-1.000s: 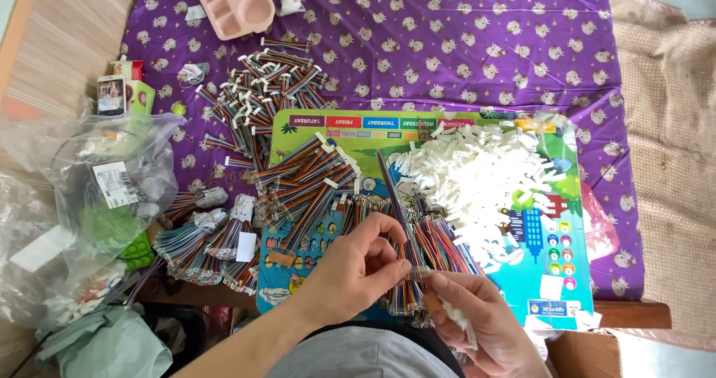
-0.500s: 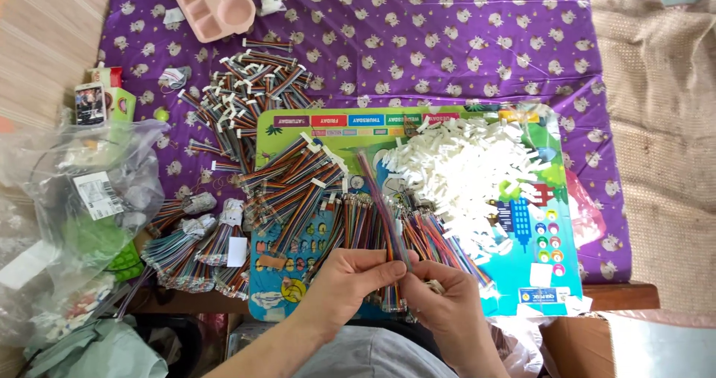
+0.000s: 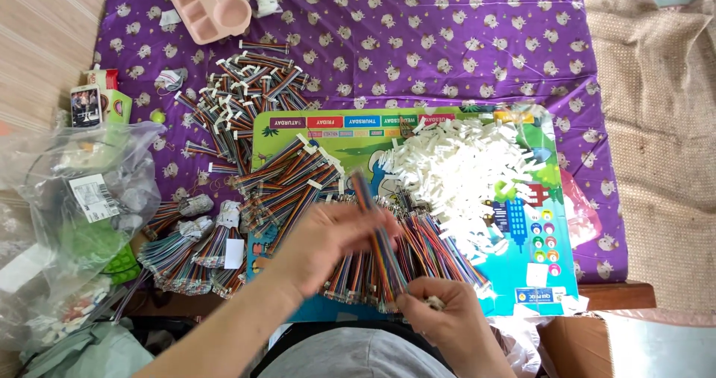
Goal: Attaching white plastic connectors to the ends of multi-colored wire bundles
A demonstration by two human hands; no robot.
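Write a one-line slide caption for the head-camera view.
Two hands, left and right, hold a rainbow ribbon cable above a cable pile.

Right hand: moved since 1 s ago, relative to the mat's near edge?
Yes. The right hand has slid toward the person, from over the mat to past its near edge, and holds the cable strip at its lower end.

Both hands on the rainbow ribbon cables, right over the colourful board.

Left hand (image 3: 328, 240) pinches one cable (image 3: 377, 236) out of the row (image 3: 425, 251); right hand (image 3: 447, 314) grips its lower end beside a white connector (image 3: 432, 301). White connector heap (image 3: 462, 173) sits on the board (image 3: 537, 236), finished cables (image 3: 246, 94) and a pink tray (image 3: 211, 6) on the purple cloth (image 3: 447, 42).
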